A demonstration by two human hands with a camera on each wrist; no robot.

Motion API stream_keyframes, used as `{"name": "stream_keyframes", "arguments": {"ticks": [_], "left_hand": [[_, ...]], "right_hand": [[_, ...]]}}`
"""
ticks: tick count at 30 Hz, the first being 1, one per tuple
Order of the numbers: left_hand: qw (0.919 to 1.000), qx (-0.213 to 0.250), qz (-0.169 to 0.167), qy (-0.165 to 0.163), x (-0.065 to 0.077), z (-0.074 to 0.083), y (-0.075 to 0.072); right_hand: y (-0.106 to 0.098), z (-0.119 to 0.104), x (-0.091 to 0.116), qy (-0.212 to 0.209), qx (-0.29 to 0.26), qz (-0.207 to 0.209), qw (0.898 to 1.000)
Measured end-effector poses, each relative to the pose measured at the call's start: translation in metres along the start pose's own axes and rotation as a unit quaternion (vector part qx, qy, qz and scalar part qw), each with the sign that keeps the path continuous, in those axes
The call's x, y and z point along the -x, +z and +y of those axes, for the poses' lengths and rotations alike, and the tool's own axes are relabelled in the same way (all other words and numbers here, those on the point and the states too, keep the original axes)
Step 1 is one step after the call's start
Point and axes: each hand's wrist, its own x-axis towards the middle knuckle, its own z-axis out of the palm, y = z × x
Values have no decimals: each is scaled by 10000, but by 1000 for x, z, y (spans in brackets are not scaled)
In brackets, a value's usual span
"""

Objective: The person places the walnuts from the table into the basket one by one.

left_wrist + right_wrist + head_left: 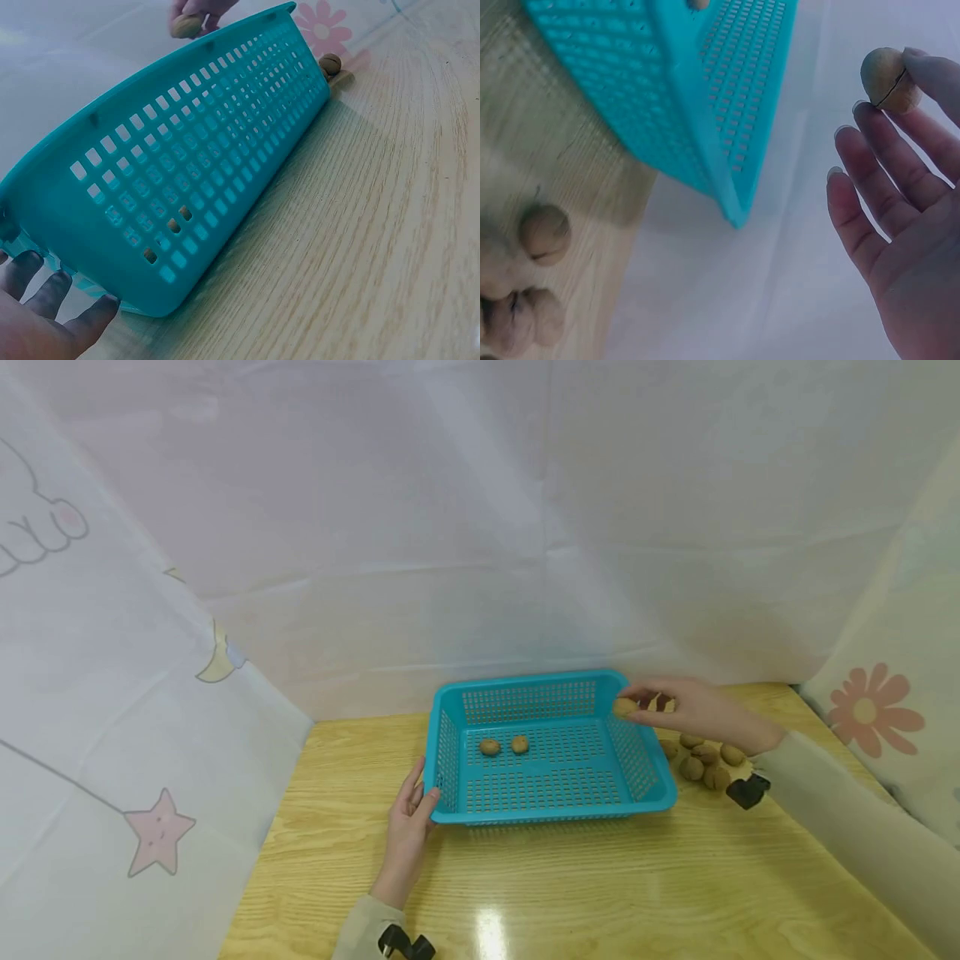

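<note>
Two round, brown, hard-shelled walnuts (490, 747) in the teal, slotted, rectangular plastic basket (551, 817), per head view. Hands?

Left hand (408, 824) grips the near left corner, thumb over the rim. Right hand (688, 703) holds another round brown walnut (624, 708) at the far right corner. Loose brown walnuts (692, 768) sit right of the basket on the pale wood-grain table (555, 893).

Left wrist view?

Fingers bent against the outer wall. Held walnut is above rim level. I'd brace lightly so nothing slides.

Right wrist view?

Thumb and forefinger pinch the walnut, outer fingers spread. Can't tell if it's past the rim. I'd bring it well inside, lower, then let go; dropped high, it could bounce or roll.
</note>
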Motion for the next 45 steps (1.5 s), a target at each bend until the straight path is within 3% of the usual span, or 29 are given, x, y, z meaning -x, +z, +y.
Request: {"name": "stream_keyframes", "arguments": {"ticks": [7, 20, 26, 30, 45], "left_hand": [[10000, -57, 31, -30, 0, 2, 0], [9999, -76, 38, -85, 0, 0, 0], [9999, -95, 7, -62, -1, -1, 0], [9999, -132, 59, -92, 0, 0, 1], [9997, -194, 122, -116, 1, 0, 3]], "right_hand": [[10, -9, -35, -295, -282, -121, 9991], [40, -19, -85, -39, -803, -427, 9959], [60, -14, -107, -349, -824, -517, 9946], [74, -13, -115, -371, -753, -717, 9939], [119, 6, -133, 230, -580, -1528, 9863]]}}
